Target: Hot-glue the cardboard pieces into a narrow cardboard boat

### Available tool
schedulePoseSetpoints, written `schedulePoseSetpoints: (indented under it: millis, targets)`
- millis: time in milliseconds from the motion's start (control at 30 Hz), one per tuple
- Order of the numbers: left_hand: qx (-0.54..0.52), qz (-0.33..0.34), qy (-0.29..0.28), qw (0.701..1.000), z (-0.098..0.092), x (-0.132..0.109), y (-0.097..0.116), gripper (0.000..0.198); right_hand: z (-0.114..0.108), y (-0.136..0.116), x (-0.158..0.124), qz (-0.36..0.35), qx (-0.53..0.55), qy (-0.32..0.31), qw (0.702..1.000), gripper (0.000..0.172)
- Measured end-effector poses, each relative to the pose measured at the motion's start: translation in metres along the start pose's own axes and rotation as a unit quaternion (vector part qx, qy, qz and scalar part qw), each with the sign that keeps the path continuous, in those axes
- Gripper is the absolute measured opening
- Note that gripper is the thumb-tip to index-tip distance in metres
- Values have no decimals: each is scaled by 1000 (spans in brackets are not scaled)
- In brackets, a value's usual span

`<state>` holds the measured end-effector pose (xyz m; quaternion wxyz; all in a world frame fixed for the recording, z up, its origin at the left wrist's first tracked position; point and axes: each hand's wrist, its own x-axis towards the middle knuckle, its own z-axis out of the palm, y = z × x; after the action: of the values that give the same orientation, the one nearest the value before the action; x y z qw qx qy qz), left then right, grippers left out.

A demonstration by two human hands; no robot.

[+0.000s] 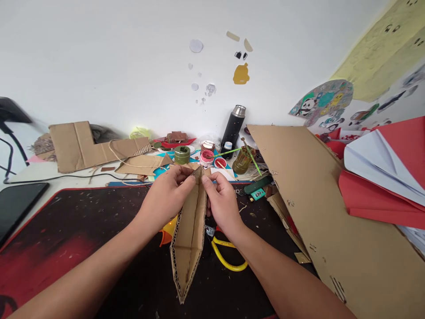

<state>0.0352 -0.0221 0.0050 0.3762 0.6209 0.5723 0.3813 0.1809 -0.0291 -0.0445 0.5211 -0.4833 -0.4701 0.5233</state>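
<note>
A folded corrugated cardboard piece [188, 239], shaped like a narrow boat, is held above the black and red desk mat [66, 235]. My left hand [166, 199] pinches its far tip from the left side, fingers closed on the cardboard. My right hand [223, 201] pinches the same far tip from the right, fingers also closed on it. The near pointed end of the piece hangs toward me. Under the piece lie yellow-handled scissors [229, 259] and an orange object [168, 230], partly hidden.
A large cardboard sheet [332, 221] leans at the right beside red and white paper [381, 177]. Behind the hands stand paint jars [207, 157], a green jar [182, 155], a black flask [234, 126] and cardboard scraps [86, 146]. A dark tablet [16, 204] lies at the left edge.
</note>
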Motion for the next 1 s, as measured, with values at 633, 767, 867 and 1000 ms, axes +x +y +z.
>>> schedulePoseSetpoints:
  millis: [633, 767, 867, 1000]
  targets:
    - [3, 1, 1, 1000, 1, 1, -1, 39, -1, 0, 0, -7, 4, -4, 1000, 40]
    - [0, 1, 2, 1000, 1, 1, -1, 38, -1, 0, 0, -7, 9, -7, 1000, 41]
    - [2, 4, 3, 1000, 0, 1, -1, 37, -1, 0, 0, -5, 9, -7, 1000, 41]
    - [4, 6, 4, 1000, 1, 1, -2, 38, -1, 0, -1, -3, 7, -6, 1000, 41]
